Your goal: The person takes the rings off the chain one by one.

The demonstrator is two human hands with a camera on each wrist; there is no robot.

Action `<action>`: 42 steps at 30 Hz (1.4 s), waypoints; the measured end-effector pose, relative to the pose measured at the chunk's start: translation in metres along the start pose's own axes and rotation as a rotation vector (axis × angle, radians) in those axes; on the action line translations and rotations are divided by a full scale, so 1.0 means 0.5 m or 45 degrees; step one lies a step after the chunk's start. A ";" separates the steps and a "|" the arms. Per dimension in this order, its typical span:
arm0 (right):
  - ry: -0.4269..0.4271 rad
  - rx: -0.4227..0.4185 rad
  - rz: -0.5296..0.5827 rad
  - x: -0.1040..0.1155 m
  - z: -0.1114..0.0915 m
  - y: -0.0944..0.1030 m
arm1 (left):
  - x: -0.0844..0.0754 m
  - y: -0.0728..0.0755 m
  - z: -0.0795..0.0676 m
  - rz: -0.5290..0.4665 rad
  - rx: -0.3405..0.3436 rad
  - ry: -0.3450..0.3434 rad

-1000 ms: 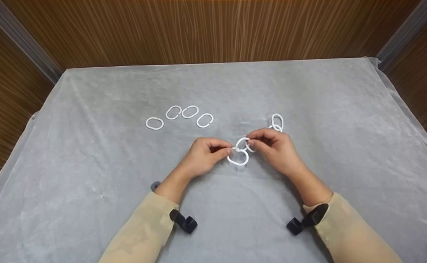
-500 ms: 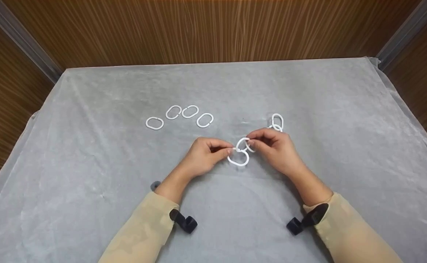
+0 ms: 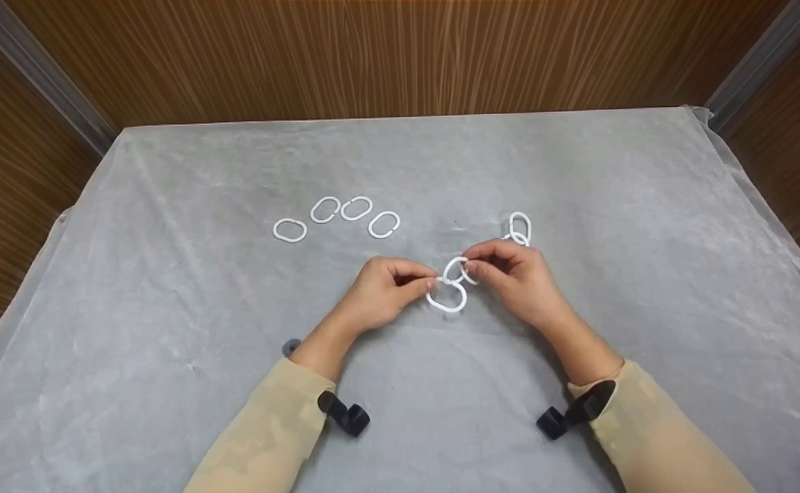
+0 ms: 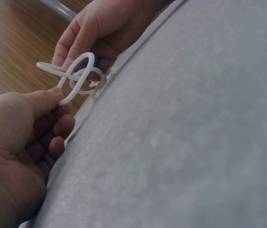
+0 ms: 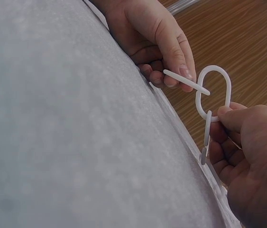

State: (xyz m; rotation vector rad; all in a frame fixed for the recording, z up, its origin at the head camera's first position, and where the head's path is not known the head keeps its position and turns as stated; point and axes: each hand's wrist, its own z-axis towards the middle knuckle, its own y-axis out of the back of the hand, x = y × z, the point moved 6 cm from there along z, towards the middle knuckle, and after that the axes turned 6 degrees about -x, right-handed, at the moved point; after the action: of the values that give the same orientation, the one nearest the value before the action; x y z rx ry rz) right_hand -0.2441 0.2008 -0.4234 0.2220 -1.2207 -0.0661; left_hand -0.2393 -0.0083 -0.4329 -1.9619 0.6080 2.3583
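My left hand pinches a white oval plastic ring between thumb and index finger. Opposite it, my right hand pinches a second white ring at its edge. The two rings cross each other; in the right wrist view the left hand's ring reaches into the other's loop. A further ring hangs linked from the right hand's ring, partly behind the fingers. Beyond the right hand lie more interlocked white rings, partly covered by that hand, so where that chain leads is hidden.
Several loose white rings lie on the grey cloth-covered table, left of and beyond the hands. Wood-grain panels stand around the table's back and sides. Black camera mounts sit at both wrists.
Almost nothing differs. Both hands keep their grip and place, and the crossed rings shift only very slightly.
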 end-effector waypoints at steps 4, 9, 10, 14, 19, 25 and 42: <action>-0.016 -0.010 -0.004 0.001 0.000 0.002 | 0.001 -0.001 0.000 0.004 0.007 0.001; -0.034 -0.032 -0.006 0.000 0.001 0.003 | 0.001 -0.001 0.000 0.007 0.001 0.005; -0.036 -0.039 -0.004 0.000 0.001 0.004 | 0.001 0.000 0.000 0.010 -0.001 0.007; -0.028 -0.076 0.012 0.001 0.002 0.008 | 0.001 0.001 0.000 0.019 -0.011 0.016; -0.018 -0.118 0.040 0.000 0.004 0.012 | 0.000 0.003 0.003 0.007 -0.028 0.015; -0.025 -0.154 0.025 -0.004 0.005 0.014 | -0.002 0.007 0.002 -0.044 -0.070 0.021; -0.077 -0.249 0.073 -0.012 0.010 0.019 | -0.007 0.045 0.012 -0.144 -0.299 0.080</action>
State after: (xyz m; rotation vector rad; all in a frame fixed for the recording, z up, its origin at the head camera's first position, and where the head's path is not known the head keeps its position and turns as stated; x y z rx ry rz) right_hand -0.2516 0.2102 -0.4251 0.0142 -1.2714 -0.1423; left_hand -0.2501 -0.0265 -0.4221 -2.1050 0.2225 2.4021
